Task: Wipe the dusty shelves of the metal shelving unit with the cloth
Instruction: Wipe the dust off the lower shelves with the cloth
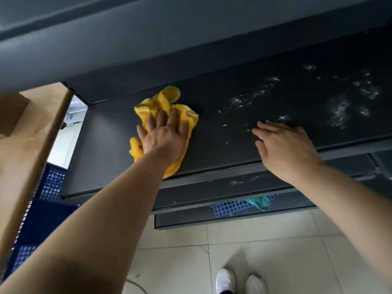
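Left hand point(163, 136): my fingers are straight and spread a little, palm down, pressing flat on the yellow cloth point(167, 98). No pinch, no curl. The cloth is bunched under and ahead of the palm, on the left part of the dark shelf point(118, 145), reaching from near the front edge back towards the rear wall.

Right hand point(286, 147): my fingers are straight and close together, holding nothing, laid on the shelf at its front edge, apart from the cloth.

White dust point(339, 111) lies in patches on the right half of the shelf, beyond my right fingertips.

A lower shelf point(212, 187) shows dust specks too. Below it are a blue perforated mat point(231, 207) and a green rag point(259, 202). My white shoes point(226, 281) are on the tiled floor point(265, 251).
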Demonstrator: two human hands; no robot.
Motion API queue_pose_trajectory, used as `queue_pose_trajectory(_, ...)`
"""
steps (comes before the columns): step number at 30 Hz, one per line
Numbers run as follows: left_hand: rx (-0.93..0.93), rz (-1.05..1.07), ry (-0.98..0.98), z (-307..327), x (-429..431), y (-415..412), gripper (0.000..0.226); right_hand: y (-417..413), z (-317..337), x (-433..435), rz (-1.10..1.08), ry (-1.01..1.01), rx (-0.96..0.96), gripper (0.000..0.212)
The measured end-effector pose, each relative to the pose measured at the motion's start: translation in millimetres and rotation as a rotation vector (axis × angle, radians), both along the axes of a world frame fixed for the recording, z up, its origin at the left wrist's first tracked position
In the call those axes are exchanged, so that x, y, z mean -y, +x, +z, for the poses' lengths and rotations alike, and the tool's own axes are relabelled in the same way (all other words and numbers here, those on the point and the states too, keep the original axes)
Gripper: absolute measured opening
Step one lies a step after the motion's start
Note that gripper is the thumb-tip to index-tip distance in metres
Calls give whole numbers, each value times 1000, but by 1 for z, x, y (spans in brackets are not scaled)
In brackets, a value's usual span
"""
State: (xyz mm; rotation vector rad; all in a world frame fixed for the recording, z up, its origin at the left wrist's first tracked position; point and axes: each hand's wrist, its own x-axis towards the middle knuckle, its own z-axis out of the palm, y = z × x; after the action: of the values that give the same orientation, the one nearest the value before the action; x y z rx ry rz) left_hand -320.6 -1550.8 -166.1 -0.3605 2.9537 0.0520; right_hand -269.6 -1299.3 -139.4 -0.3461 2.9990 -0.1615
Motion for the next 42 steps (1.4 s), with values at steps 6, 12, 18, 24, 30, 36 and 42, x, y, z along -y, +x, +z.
queue_pose_trajectory(6,27,173,-8,-5,39,-32,75,-7,1,-2,-19,-18,-7,39)
queue_pose_trajectory(12,36,97,21,-5,18,-53,69,-10,0,-6,-23,-68,-7,39)
queue_pose_trajectory(18,5,-131,49,-7,-32,-67,66,-11,-3,-10,9,-109,-46,40)
queue_pose_trajectory(24,-12,-280,63,-3,-88,-59,64,-6,-7,-36,41,-212,-119,41)
queue_pose_trajectory(30,3,-323,69,-2,-144,-33,63,5,-9,-72,-7,-259,-217,44)
queue_pose_trajectory(36,77,-307,199,6,-210,-1,64,7,2,-102,-80,-298,-236,50)
queue_pose_trajectory(42,-40,-96,711,30,-220,13,65,8,22,-100,-118,-314,-165,50)
